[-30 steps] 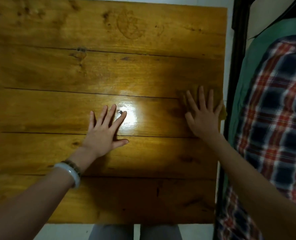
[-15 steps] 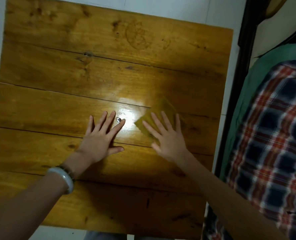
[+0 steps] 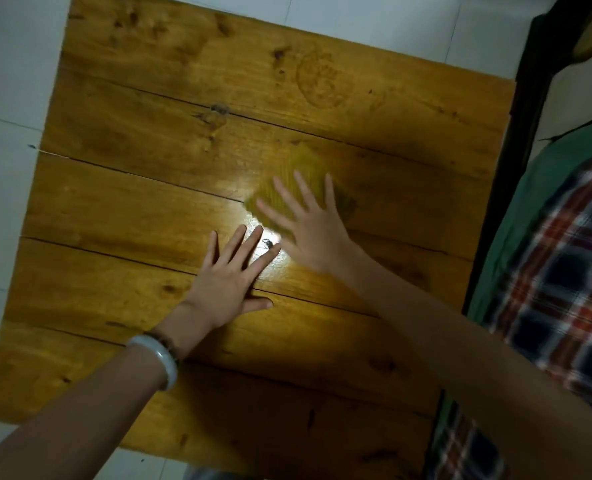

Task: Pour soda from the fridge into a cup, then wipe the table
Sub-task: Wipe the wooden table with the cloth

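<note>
Head view, looking straight down. Square wooden table (image 3: 149, 202), five wide planks running left to right, dark seams between them, glossy amber varnish, knots and a faint round ring mark (image 3: 322, 84) near the far right corner. Bright glare patch (image 3: 270, 237) about mid-table.

Left hand (image 3: 223, 285) lies flat, palm down, on the middle of the table, fingers straight and slightly spread, thumb out to the side, holding nothing. Pale smooth bracelet (image 3: 164, 358) on that wrist, a darker beaded band just behind it.

Right hand (image 3: 313, 233) just beyond and right of the left hand, palm down, fingers straight and splayed, pressing flat on a yellow cloth (image 3: 298, 168). No curl, no pinch. Hand and cloth are motion-blurred. Cloth is thin, roughly square, set cornerwise, ribbed-looking texture; it sticks out past the fingertips toward the far edge, its near part hidden under the palm. It sits slightly right of table centre, well apart from every edge.

Bare wood on all sides of the hands: wide room to the left edge, far edge and near edge, less to the right edge.

Off the right edge: dark upright frame (image 3: 516, 133), green fabric (image 3: 529, 188), plaid shirt (image 3: 557, 289) in red, navy and white. White tiled floor (image 3: 7, 81) on the left and beyond the far edge.
</note>
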`<state>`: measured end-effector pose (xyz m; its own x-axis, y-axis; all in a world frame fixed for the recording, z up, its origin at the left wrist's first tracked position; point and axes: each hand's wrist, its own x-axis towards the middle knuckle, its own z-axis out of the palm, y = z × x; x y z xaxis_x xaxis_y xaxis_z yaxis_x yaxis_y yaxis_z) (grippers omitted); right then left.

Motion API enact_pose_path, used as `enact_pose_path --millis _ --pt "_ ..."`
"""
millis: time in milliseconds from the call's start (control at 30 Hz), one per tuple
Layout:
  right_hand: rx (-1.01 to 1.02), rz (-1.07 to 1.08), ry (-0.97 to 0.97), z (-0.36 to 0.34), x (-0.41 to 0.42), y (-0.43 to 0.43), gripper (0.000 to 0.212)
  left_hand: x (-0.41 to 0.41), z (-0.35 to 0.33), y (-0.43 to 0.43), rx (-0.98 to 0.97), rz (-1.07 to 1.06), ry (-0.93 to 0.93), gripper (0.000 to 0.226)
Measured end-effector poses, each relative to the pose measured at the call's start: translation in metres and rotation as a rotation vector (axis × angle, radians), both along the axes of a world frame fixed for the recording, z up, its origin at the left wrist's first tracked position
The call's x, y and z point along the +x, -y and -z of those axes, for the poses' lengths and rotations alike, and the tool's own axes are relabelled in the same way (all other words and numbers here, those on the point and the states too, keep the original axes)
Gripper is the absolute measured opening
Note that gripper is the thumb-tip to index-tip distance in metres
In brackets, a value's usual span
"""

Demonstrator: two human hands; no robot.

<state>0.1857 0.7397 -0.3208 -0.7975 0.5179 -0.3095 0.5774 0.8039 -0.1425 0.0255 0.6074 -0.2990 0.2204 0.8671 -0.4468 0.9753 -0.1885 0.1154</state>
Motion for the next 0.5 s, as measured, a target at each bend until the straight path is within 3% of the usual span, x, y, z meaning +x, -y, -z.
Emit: enact_pose_path --millis 67,167,333,400,500 --pt "-0.008 -0.042 -0.019 0.001 0.043 0.012 0.063 -0.001 0.000 0.001 -0.003 -0.006 0.016 0.097" --pt "0.031 0.126 0.014 -0.002 0.091 -0.015 0.064 0.001 0.001 0.001 0.006 -0.016 0.013 0.098" --pt "0.003 0.593 0.026 -0.001 0.017 -0.093 0.061 0.000 -0.002 -0.001 -0.023 -0.012 -0.013 0.098" --pt "0.008 0.565 0.021 0.001 -0.017 -0.090 0.060 0.002 -0.005 -0.002 -0.035 -0.028 -0.005 0.100" --pt "0.042 0.233 0.012 0.002 -0.012 -0.044 0.066 0.000 -0.010 -0.007 0.012 -0.170 0.142 0.099"
